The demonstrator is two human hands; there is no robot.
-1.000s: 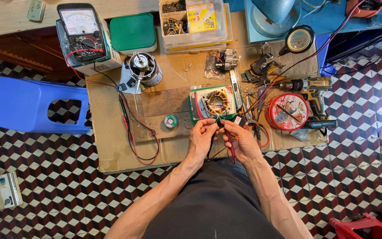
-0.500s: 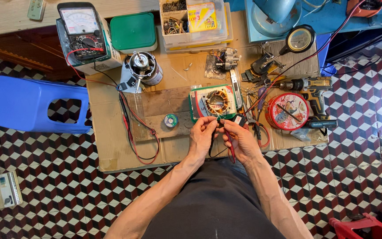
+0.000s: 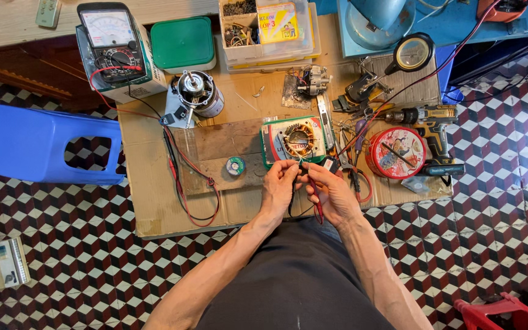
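Observation:
A motor stator [image 3: 299,140] with copper windings rests on a green-edged block on the low wooden work board [image 3: 154,201]. Thin wires run from it toward me. My left hand [image 3: 279,186] pinches those wires just in front of the stator. My right hand [image 3: 331,192] meets it fingertip to fingertip and holds a red-handled tool [image 3: 318,206] that points down toward my lap. A small solder spool [image 3: 234,165] lies left of my left hand.
An analog multimeter [image 3: 112,46] with red and black leads [image 3: 184,177], a small motor [image 3: 197,95], a green-lidded box [image 3: 183,43], a parts box [image 3: 267,27], a red round tin [image 3: 396,153], a cordless drill [image 3: 426,119], pliers [image 3: 355,177]. A blue stool [image 3: 44,143] stands left.
My hands have stayed at the stator wires, with only slight finger movement. Nothing else has shifted.

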